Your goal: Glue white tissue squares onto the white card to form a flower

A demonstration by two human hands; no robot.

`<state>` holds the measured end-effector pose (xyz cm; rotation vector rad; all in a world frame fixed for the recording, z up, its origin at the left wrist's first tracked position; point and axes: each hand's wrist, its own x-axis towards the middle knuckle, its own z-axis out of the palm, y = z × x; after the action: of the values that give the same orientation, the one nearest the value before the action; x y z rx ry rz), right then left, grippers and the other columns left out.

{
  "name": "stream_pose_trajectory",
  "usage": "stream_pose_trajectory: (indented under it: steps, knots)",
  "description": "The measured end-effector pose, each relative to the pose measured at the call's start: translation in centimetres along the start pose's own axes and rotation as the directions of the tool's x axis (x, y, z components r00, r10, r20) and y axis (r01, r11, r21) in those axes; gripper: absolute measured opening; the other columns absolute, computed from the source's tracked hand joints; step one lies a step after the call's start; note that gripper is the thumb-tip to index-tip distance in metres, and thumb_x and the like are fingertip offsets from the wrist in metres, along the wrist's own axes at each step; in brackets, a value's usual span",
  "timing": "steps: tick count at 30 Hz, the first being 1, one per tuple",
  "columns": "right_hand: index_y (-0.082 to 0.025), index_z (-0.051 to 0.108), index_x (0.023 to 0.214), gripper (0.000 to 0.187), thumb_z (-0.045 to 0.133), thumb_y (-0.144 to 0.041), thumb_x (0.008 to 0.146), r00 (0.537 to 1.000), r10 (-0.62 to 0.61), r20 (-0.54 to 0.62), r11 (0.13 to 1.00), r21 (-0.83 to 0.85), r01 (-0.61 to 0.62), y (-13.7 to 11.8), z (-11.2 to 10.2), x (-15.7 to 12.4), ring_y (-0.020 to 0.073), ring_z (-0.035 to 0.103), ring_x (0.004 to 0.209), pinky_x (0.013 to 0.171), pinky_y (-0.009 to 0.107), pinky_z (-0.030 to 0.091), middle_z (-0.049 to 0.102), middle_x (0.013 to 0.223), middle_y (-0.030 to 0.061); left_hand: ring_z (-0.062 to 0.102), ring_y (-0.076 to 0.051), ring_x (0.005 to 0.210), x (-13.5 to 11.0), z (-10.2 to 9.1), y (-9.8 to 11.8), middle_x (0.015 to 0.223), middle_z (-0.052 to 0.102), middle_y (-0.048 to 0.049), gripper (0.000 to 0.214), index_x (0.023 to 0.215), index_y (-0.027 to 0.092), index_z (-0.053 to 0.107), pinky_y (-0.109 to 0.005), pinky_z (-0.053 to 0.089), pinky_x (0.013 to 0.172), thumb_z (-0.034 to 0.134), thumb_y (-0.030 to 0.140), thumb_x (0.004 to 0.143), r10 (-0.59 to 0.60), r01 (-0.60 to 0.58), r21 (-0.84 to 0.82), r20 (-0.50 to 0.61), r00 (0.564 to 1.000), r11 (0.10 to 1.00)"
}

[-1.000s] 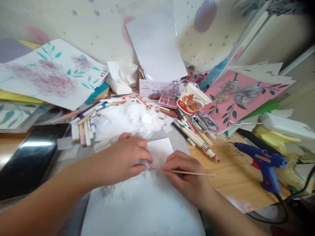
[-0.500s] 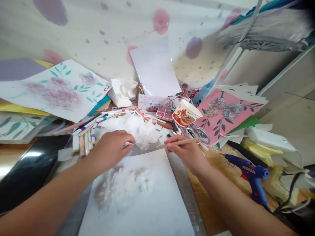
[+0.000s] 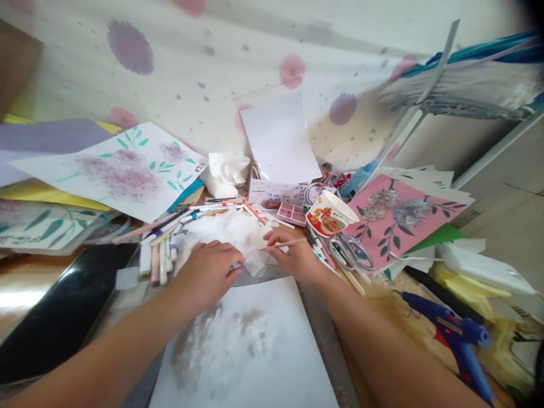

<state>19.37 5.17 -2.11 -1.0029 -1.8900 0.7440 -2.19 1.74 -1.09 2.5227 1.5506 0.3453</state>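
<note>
The right fingers (image 3: 277, 234) hold a stick (image 3: 293, 242) near a "牛"-labelled cup (image 3: 326, 220).

Bright, diffuse light fills the view, leaving soft shadows; white glare lies on the wooden counter (image 3: 17, 306) at far left; the paper scraps (image 3: 225, 229) look nearly blown out, their edges merging; the grey-brown patch (image 3: 229, 334) on the white paper sheet (image 3: 272, 371) is smeared and indistinct; wide-angle distortion stretches the forearms (image 3: 123, 340) toward the lower corners; the upper right corner darkens to black.
</note>
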Motion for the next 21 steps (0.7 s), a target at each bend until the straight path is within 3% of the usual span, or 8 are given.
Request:
stream_pose_trajectory:
  steps: [4, 8, 14, 18, 21]
  knots:
    - [-0.023, 0.062, 0.075, 0.006, 0.063, -0.024, 0.081, 0.992, -0.056, 0.113, 0.998, -0.033, 0.061, 0.2, 0.5, -0.3, 0.0226, 0.064, 0.097, 0.087, 0.036, 0.047, 0.071, 0.100, 0.0071, 0.061, -0.029, 0.094, 0.1, 0.0, 0.0, 0.096, 0.072, -0.0042, 0.017, 0.089, 0.023, 0.071, -0.045, 0.040, 0.084, 0.055, 0.021, 0.084, -0.019, 0.019, -0.031, -0.010, 1.000, 0.999]
    - [-0.023, 0.063, 0.085, 0.009, 0.060, -0.031, 0.088, 0.996, -0.037, 0.083, 0.999, 0.006, 0.037, 1.2, 0.6, -0.7, 0.0224, 0.066, 0.092, 0.085, 0.037, 0.049, 0.071, 0.097, 0.0065, 0.062, -0.029, 0.093, 0.1, 0.1, -0.1, 0.095, 0.073, -0.0047, 0.018, 0.089, 0.023, 0.071, -0.045, 0.040, 0.085, 0.055, 0.022, 0.083, -0.032, 0.028, -0.088, -0.037, 0.999, 0.996]
    - [-0.024, 0.052, 0.088, 0.032, 0.057, -0.055, 0.089, 0.999, 0.033, -0.034, 0.955, 0.295, -0.022, 1.6, 0.8, -1.1, 0.0214, 0.073, 0.087, 0.080, 0.039, 0.056, 0.069, 0.097, 0.0058, 0.063, -0.028, 0.099, -0.1, 0.1, 0.1, 0.105, 0.072, -0.0062, 0.027, 0.103, 0.022, 0.068, -0.043, 0.044, 0.090, 0.050, 0.029, 0.084, -0.112, 0.074, -0.262, -0.130, 0.985, 0.962]
    - [-0.023, 0.048, 0.088, 0.029, 0.060, -0.049, 0.090, 0.997, 0.075, -0.035, 0.867, 0.497, -0.048, -0.4, 0.2, -1.6, 0.0211, 0.075, 0.084, 0.083, 0.041, 0.057, 0.072, 0.094, 0.0038, 0.064, -0.026, 0.102, -0.3, -0.1, 0.5, 0.120, 0.067, -0.0077, 0.037, 0.118, 0.023, 0.058, -0.037, 0.052, 0.079, 0.049, 0.040, 0.087, -0.198, 0.118, -0.437, -0.141, 0.970, 0.892]
    - [-0.023, 0.047, 0.085, 0.027, 0.064, -0.044, 0.089, 0.997, 0.081, -0.002, 0.794, 0.605, -0.063, -1.8, -0.1, -2.0, 0.0214, 0.076, 0.083, 0.082, 0.040, 0.058, 0.074, 0.092, 0.0030, 0.064, -0.026, 0.108, -0.5, -0.2, 0.7, 0.124, 0.065, -0.0091, 0.040, 0.119, 0.022, 0.057, -0.036, 0.054, 0.081, 0.051, 0.044, 0.086, -0.172, 0.083, -0.607, -0.089, 0.981, 0.791]
